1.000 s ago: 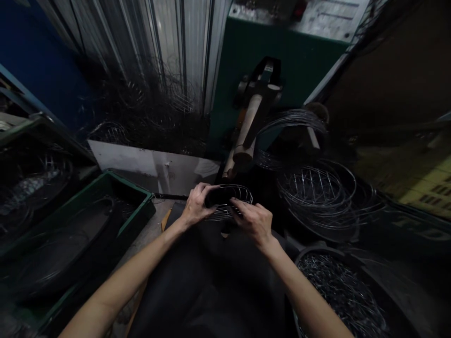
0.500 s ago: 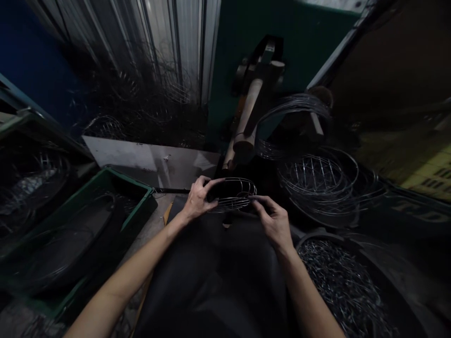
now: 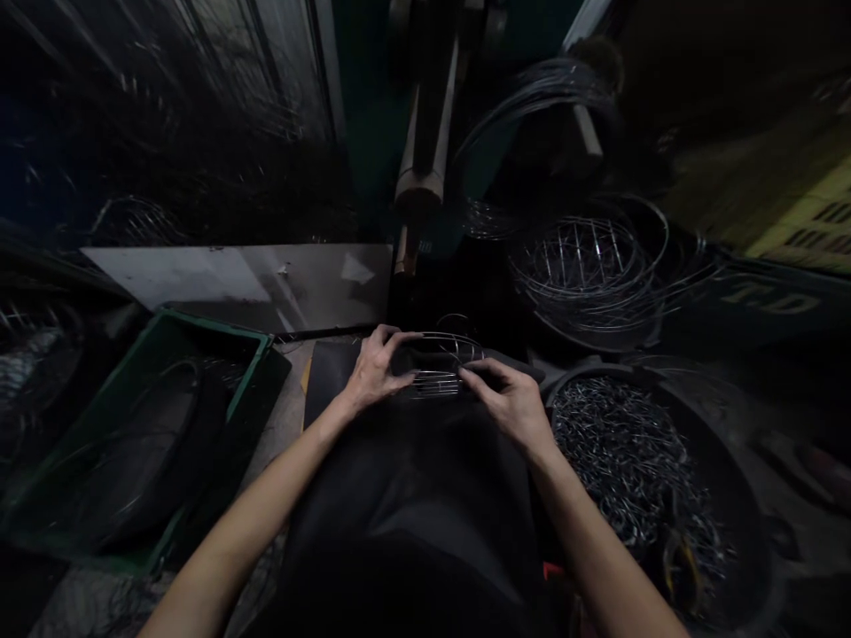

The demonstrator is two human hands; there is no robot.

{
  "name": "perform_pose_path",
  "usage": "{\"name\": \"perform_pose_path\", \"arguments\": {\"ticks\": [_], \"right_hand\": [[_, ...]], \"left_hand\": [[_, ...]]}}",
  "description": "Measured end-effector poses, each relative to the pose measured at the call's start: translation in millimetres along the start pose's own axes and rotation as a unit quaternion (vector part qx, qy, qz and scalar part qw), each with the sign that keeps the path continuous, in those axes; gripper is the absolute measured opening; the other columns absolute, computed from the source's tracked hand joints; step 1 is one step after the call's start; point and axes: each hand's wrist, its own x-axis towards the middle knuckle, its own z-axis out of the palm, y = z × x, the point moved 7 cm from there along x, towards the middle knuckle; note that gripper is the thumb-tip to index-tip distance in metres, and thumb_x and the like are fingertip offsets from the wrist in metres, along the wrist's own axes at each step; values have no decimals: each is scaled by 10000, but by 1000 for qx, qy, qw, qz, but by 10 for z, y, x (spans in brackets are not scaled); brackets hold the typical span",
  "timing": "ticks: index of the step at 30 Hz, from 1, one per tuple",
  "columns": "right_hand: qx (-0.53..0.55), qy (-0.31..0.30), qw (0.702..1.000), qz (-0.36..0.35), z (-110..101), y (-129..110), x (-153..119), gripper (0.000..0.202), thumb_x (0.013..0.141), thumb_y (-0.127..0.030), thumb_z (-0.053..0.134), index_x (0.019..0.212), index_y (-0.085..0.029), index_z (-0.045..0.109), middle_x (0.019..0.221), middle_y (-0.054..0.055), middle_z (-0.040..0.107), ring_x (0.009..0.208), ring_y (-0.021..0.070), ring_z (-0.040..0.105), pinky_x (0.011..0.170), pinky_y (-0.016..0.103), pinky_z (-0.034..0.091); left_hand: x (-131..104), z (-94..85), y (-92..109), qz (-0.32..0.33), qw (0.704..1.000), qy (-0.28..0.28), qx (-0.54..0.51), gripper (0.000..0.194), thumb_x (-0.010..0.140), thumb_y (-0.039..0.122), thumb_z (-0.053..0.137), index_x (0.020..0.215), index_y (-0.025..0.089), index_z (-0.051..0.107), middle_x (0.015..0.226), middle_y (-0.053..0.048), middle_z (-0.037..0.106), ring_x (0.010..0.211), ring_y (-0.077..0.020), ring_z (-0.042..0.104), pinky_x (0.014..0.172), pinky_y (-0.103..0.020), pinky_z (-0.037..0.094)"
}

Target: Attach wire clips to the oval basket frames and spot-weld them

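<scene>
A small round wire basket with thin bars is held low in front of my body, above the dark cloth over my lap. Around its left side the fingers and thumb of my left hand are closed. My right hand is at the basket's right side, its thumb and forefinger pinched together. A thin dark piece, seemingly a short wire, shows at those fingertips; its far end is hard to make out. The basket's far lower part is lost in shadow.
To the right stands a round tub filled with short metal pieces. Behind it lie stacked wire grids and a wire coil. A machine post rises ahead. At left are a green crate and a pale board.
My view has tilted down and shifted, so the machine and wire stack appear higher. My right hand has moved slightly inward along the basket; my left keeps its hold.
</scene>
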Motion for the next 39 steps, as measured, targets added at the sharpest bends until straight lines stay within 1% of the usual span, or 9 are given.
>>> {"name": "perform_pose_path", "arguments": {"ticks": [5,9,11,13,17,20,23,32,39], "right_hand": [[-18,29,999,-5,35,-156,54,273,751,-449,613,801,-190,684,776,15,695,690,152,614,658,250,454],[-70,51,996,-22,74,-310,103,268,764,-460,594,759,-205,676,711,-7,678,583,120,569,588,226,423],[-83,66,994,-36,93,-383,120,262,778,-450,580,738,-206,666,677,-15,663,552,108,546,576,220,411],[-88,75,993,-33,119,-413,137,267,779,-452,578,723,-204,659,638,-23,642,521,99,518,558,216,395],[-64,75,995,13,166,-389,176,313,733,-496,607,676,-191,647,557,-32,588,469,90,453,500,221,351],[-22,73,996,51,170,-363,200,330,710,-508,616,667,-183,652,533,-32,563,492,98,462,513,227,349],[6,71,995,68,163,-333,217,345,694,-518,629,688,-175,667,549,-24,569,529,107,481,547,231,365],[27,103,993,58,173,-267,228,345,696,-506,643,726,-166,687,604,-19,610,558,106,503,562,225,382],[32,136,990,21,209,-233,203,315,706,-478,649,767,-172,693,667,-11,652,589,111,534,588,224,410]], "left_hand": [[-11,-72,104,15,999,5,28,560,691,256,671,1224,258,497,1086,-58,477,1054,-241,487,921,-391,392],[-11,-152,187,27,996,42,75,527,716,267,649,1221,263,498,1098,-68,481,1045,-248,481,903,-394,379],[-5,-195,236,32,992,62,101,497,732,260,629,1214,257,507,1095,-75,486,1036,-254,480,891,-401,374],[3,-224,276,33,989,73,121,490,739,248,618,1217,254,510,1096,-82,488,1033,-263,476,886,-414,365],[11,-243,333,25,987,69,142,526,723,242,639,1229,271,499,1107,-80,485,1034,-268,470,886,-414,357],[15,-253,369,16,988,62,141,559,702,250,665,1232,274,489,1124,-75,480,1034,-262,470,889,-398,361],[33,-270,398,11,990,58,128,563,696,247,668,1229,258,485,1137,-75,474,1037,-255,472,888,-384,365],[73,-306,441,19,993,60,104,533,712,224,646,1223,223,493,1091,-76,487,1017,-239,490,857,-371,375],[65,-286,329,12,994,72,79,496,714,257,637,1192,222,510,1106,-81,479,1045,-246,482,891,-386,379]]}}
